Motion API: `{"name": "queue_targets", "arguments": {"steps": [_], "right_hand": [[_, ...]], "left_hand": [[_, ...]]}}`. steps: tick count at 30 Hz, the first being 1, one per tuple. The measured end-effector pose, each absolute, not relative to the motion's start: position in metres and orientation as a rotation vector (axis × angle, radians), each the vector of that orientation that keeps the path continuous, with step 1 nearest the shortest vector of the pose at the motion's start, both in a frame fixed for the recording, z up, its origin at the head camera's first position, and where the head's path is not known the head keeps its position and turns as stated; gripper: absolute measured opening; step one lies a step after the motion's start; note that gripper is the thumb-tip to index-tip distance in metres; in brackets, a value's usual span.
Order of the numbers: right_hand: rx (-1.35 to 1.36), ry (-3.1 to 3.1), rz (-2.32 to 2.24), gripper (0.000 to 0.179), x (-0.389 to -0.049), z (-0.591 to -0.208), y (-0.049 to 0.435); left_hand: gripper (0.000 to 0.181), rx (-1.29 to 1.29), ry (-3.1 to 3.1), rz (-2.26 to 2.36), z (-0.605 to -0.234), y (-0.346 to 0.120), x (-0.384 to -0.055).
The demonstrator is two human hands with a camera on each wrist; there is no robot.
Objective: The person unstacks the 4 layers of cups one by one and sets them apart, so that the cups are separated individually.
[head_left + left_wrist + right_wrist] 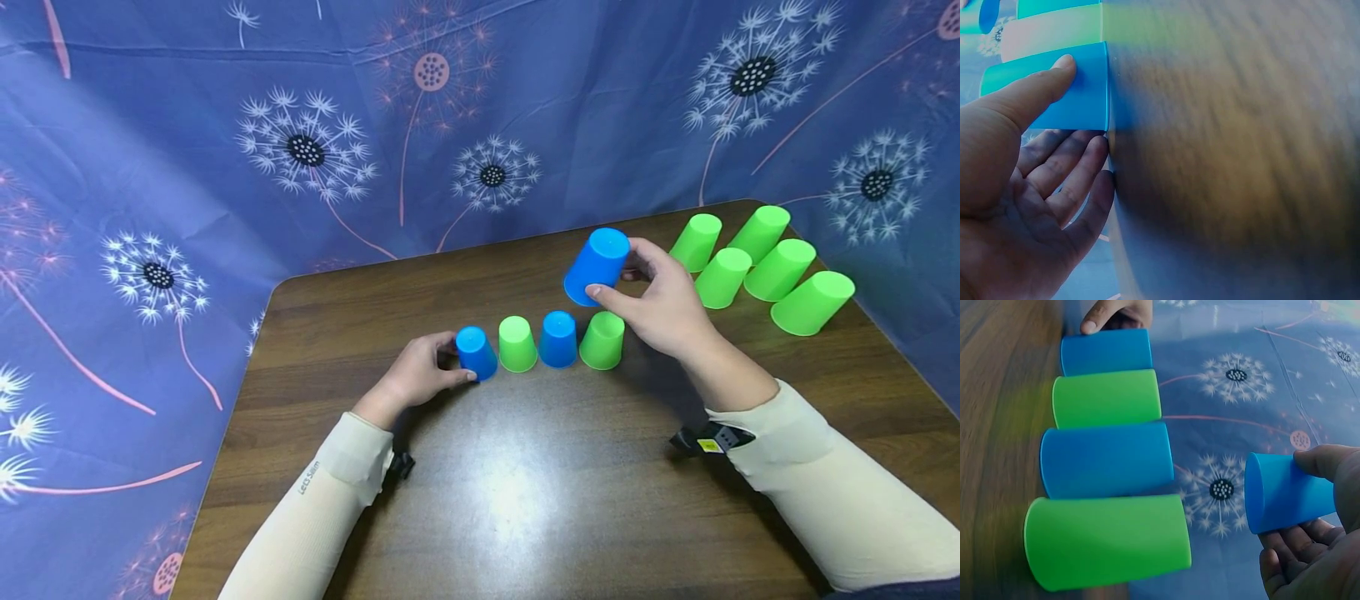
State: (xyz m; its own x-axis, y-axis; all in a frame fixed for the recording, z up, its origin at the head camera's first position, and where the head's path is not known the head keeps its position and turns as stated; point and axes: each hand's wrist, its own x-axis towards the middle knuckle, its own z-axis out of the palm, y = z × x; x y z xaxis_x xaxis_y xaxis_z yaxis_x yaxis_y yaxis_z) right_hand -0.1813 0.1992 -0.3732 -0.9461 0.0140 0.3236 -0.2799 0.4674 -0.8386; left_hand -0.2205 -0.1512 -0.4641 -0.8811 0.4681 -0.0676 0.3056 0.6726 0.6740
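Note:
Four upside-down cups stand in a row on the wooden table, blue and green by turns. At the row's left end my left hand (422,368) holds the first blue cup (476,353), thumb (1060,72) on its near side and fingers around the far side. Beside it come a green cup (517,344), a second blue cup (558,340) and another green cup (602,341). My right hand (663,302) grips a raised blue cup (597,265), mouth down and slightly tilted, above and behind the row's right end. In the right wrist view this raised cup (1288,494) is apart from the row.
Several green cups (780,271) stand upside down at the back right of the table (360,325), beyond my right hand. A blue cloth (585,108) with dandelion prints hangs behind the table and at its sides. Wrist cameras are strapped at both sleeves.

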Motion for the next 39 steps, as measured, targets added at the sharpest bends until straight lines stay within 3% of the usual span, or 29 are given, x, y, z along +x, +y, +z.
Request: {"name": "queue_targets", "arguments": {"steps": [39], "right_hand": [[-0.116, -2.364, 1.446, 0.051, -0.158, -0.400, 0.283]], "left_hand": [[0.049, 0.635, 2.659, 1.010, -0.464, -0.152, -0.221]]}}
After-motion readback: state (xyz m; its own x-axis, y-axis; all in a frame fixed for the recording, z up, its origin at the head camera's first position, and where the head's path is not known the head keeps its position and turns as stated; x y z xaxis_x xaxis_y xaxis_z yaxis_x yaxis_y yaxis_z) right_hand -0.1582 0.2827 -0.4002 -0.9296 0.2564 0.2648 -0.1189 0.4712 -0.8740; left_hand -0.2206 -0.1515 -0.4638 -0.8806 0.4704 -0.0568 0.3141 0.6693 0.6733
